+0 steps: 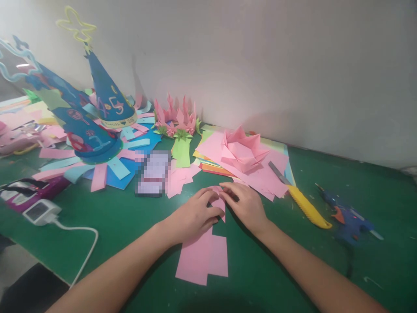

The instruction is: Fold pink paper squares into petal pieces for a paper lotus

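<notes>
A small piece of pink paper is held between my two hands above the green table. My left hand has its fingers bent over the paper's left side, thumb pressed on its lower part. My right hand pinches the paper's upper right edge between thumb and fingertips. Flat pink paper strips lie under and below my left hand, overlapping each other. A folded pink paper flower rests on a stack of coloured paper just beyond my hands.
A yellow utility knife with its blade out and a blue glue gun lie to the right. Blue paper cone hats stand at the left, near a blurred phone and a white charger with its cable.
</notes>
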The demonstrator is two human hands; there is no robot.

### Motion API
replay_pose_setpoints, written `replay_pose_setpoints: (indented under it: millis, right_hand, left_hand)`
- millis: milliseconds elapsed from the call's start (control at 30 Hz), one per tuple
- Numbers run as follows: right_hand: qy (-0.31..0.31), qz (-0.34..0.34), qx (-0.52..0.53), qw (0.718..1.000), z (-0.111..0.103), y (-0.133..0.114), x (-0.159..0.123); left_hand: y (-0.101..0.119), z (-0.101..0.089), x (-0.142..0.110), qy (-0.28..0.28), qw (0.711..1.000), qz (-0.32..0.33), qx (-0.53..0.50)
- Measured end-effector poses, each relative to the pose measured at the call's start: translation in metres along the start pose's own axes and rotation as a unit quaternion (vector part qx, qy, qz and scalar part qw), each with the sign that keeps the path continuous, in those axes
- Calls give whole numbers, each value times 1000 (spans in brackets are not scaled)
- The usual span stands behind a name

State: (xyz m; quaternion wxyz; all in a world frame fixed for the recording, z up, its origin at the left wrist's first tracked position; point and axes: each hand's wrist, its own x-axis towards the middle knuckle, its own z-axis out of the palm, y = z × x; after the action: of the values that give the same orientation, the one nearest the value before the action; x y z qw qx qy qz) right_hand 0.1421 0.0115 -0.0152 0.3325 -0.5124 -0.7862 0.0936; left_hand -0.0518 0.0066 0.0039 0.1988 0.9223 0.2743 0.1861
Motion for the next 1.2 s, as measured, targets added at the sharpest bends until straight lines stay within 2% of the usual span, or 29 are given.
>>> replay_pose_setpoints:
  millis: [100, 200, 367, 600, 1200]
  right_hand:
    - [-18, -2, 13, 1000, 0, 0, 0]
    - [-24, -38, 6, 999, -1, 1, 1]
    - [-14, -76, -18, 997, 0, 3, 3]
    - [-33, -110, -31, 993, 2, 8, 3]
    - [-69, -133, -48, 988, -1, 8, 3]
  left_hand:
    - [3, -1, 0, 5, 1000, -21, -5]
    - [6, -2, -1, 10, 999, -43, -4]
    - [5, -1, -2, 17, 998, -57, 10]
    - [4, 2, -3, 5, 997, -80, 7]
    - [3, -1, -3, 4, 997, -72, -11]
